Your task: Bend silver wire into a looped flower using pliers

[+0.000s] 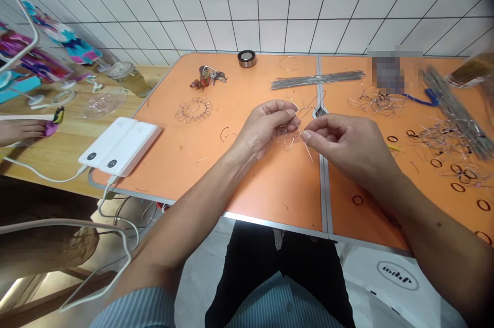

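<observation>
Thin bent wires (pixel 290 141) stick out around my left hand (pixel 270 124), whose fingers are closed on them above the orange table. Close by on the right, my right hand (pixel 335 137) pinches at the same wirework with thumb and forefinger. One straight wire end (pixel 308 149) points down between the two hands. How the wires join inside my left fingers is hidden. Left of my hands lies a ring of looped wire (pixel 194 110). Beyond them rests a bundle of straight wires (pixel 317 80). To the right are tangled wire pieces (pixel 380 101).
White power banks (pixel 120 147) with cables sit at the left edge of the orange table (pixel 247 189). Keys (pixel 210 76) and a tape roll (pixel 246 58) lie toward the wall. Dark rings (pixel 458 187) are scattered at right. Another person's hand (pixel 25 131) is at far left.
</observation>
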Available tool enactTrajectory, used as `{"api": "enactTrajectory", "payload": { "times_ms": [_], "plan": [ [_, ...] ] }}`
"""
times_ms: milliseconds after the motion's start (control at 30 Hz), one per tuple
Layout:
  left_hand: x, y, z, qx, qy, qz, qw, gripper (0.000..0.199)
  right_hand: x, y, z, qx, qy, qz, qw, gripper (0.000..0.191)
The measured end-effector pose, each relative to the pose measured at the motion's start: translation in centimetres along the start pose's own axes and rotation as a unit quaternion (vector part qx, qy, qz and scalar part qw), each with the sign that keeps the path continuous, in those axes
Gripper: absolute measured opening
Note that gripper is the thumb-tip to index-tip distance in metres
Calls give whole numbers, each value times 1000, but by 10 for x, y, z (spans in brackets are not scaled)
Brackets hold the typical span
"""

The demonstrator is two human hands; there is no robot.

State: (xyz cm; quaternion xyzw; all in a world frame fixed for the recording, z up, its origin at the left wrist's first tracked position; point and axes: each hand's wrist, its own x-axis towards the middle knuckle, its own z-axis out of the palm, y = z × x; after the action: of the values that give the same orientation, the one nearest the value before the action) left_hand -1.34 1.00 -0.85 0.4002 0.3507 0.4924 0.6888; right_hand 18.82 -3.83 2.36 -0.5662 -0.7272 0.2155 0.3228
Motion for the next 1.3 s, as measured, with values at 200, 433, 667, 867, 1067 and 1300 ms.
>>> {"api": "enactTrajectory", "payload": {
  "times_ms": [200,433,667,867,1067,1300],
  "plan": [
    [0,3,1,-10,10,0,1000,9,-2,-5,-4,29,-15,15,999,16],
    [-1,7,-1,-44,-3,-38,998,9,18,20,-17,127,181,-12,975,9],
    [-2,9,1,-91,-14,-81,992,8,25,35,-12,213,71,12,974,37],
    [-2,7,1,-106,-23,-88,990,9,23,33,-15,248,40,-4,968,45],
    [-2,6,0,-95,-40,-97,990,5,22,32,-15,281,37,6,959,25],
    [-4,3,-2,-71,-97,-113,986,6,21,28,-14,242,66,21,968,26]
  ]
}}
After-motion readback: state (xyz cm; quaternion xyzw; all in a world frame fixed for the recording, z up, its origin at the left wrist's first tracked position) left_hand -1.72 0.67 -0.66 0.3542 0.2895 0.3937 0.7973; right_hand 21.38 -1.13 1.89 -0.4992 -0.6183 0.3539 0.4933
